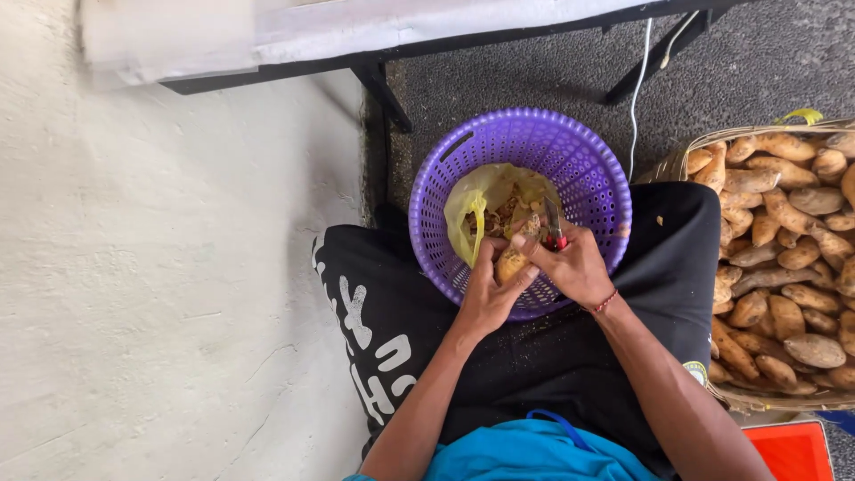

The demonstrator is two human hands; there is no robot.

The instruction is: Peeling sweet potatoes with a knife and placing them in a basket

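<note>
My left hand (488,292) grips a small yellowish sweet potato (512,263) over a purple plastic basket (583,169) that rests between my knees. My right hand (574,265) holds a peeler or small knife with a red handle (553,224), its blade against the top of the sweet potato. Inside the basket lies a yellow plastic bag (472,200) with peelings in it. A red cord bracelet circles my right wrist.
A woven basket (679,162) heaped with several unpeeled sweet potatoes (788,267) stands at my right. A pale concrete wall or floor surface (160,267) is on the left. A black metal table frame (383,89) and a white cable (637,98) lie ahead. A red object (793,450) sits lower right.
</note>
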